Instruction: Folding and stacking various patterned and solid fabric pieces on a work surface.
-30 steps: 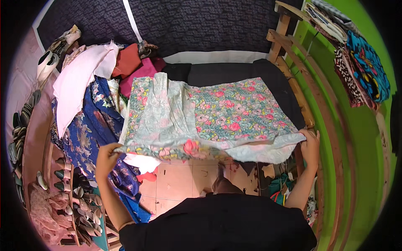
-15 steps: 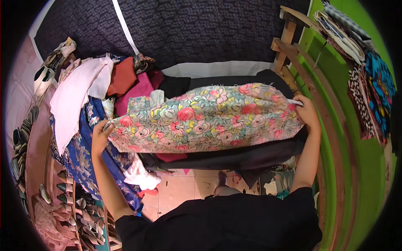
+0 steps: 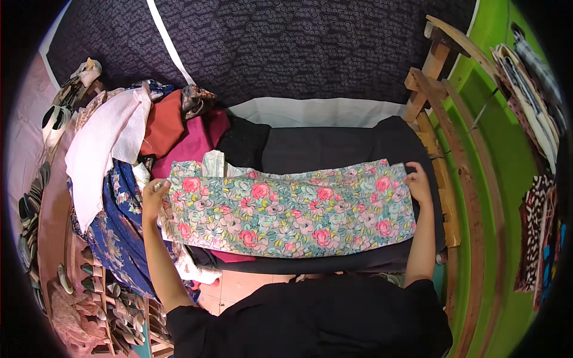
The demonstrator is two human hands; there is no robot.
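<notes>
The floral cotton cloth, pale green with pink roses point(image 3: 289, 216), lies folded into a long flat band across the near part of the dark padded table top point(image 3: 334, 149), its long edges running left to right. The left hand point(image 3: 155, 200) grips the left end of the band, fingers curled over the far left corner. The right hand point(image 3: 418, 184) rests at the far right corner, fingers bent down onto the fabric; whether it pinches the edge or only presses it flat cannot be told.

A strip of pale lining shows along the far edge near the left end, so the layers do not look fully matched there. Judging from this, the fold could end up uneven: if either hand lets slack in or pulls more than the other, the upper layer may slide and the edges drift apart. The near edge sits close to the table's rim, so a tug toward the body might drag the band off.

On the left, just beside the cloth, a heap of garments point(image 3: 131, 149) in white, rust, magenta and blue print could snag the left corner. On the right stands a wooden rack point(image 3: 439, 113) against a green wall point(image 3: 495, 197).
</notes>
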